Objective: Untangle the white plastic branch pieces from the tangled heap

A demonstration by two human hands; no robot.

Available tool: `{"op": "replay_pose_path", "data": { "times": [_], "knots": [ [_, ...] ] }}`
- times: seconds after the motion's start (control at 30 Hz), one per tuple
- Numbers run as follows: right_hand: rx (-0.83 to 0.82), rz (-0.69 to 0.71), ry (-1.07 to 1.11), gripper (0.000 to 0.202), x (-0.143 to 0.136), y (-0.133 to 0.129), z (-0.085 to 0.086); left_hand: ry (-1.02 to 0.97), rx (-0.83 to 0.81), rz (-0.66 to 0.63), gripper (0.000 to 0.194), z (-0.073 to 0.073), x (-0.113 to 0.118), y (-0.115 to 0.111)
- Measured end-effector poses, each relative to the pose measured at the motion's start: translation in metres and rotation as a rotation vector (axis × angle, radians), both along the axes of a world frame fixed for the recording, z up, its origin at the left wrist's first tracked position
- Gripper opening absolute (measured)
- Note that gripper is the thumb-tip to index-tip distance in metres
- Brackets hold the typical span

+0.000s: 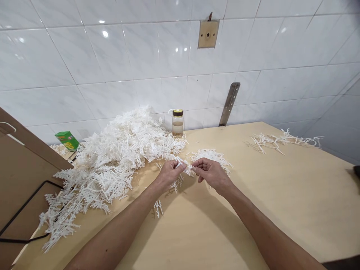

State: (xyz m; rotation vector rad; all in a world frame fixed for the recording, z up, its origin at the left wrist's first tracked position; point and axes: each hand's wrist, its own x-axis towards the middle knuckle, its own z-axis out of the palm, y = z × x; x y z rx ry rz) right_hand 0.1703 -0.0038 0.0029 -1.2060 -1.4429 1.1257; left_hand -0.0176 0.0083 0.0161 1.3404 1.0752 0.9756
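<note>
Head view: on the table (281, 198) sprawls a big heap of white, plastic-looking sprigs (120, 142), a smaller pile (212, 155) just behind the right hand (212, 173). The left hand (168, 174) has its fingers clamped on a branching sprig (180, 161); the right's pinch its end. I'd grip near the joint, pulling gently to spare thin tips.

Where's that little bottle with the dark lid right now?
In the head view, the bottle stands near the middle at the back of the table, by the tiled wall, just right of the big white pile.
</note>
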Motion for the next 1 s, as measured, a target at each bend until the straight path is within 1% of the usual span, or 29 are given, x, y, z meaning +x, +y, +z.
{"op": "replay_pose_path", "data": {
  "times": [0.13,0.23,0.4,0.47,0.57,0.63,0.7,0.77,0.83,0.93,1.0],
  "knots": [
    [0.009,-0.06,-0.079,0.025,-0.002,-0.003,0.008,0.022,-0.013,-0.007,0.048,0.001,0.001,-0.001],
    [0.032,-0.087,-0.151,0.019,-0.005,-0.004,0.01,0.029,-0.019,0.014,0.047,0.0,0.002,-0.002],
    [0.154,-0.127,-0.262,0.015,-0.01,-0.003,0.002,0.018,0.024,0.03,0.046,-0.003,0.004,-0.003],
    [0.176,-0.143,-0.311,0.016,-0.013,-0.003,-0.002,0.05,0.047,0.046,0.043,-0.006,0.005,-0.003],
    [0.224,-0.165,-0.427,0.018,-0.014,-0.001,-0.006,0.138,0.113,0.112,0.034,-0.011,0.008,-0.005],
    [0.26,-0.23,-0.546,0.017,-0.012,0.002,-0.007,0.167,0.17,0.163,0.028,-0.013,0.01,-0.007],
    [0.276,-0.332,-0.627,0.015,-0.006,0.005,-0.005,0.144,0.206,0.181,0.024,-0.013,0.012,-0.009],
    [0.277,-0.39,-0.59,0.014,0.001,0.008,-0.002,0.104,0.198,0.14,0.025,-0.012,0.013,-0.01],
    [0.263,-0.399,-0.495,0.013,0.007,0.009,0.002,0.081,0.153,0.078,0.028,-0.012,0.012,-0.009],
    [0.234,-0.376,-0.394,0.015,0.009,0.006,0.007,0.056,0.099,0.033,0.032,-0.014,0.01,-0.005],
    [0.19,-0.308,-0.349,0.02,0.007,0.003,0.009,0.038,0.076,0.02,0.034,-0.016,0.009,-0.003]
  ]
}}
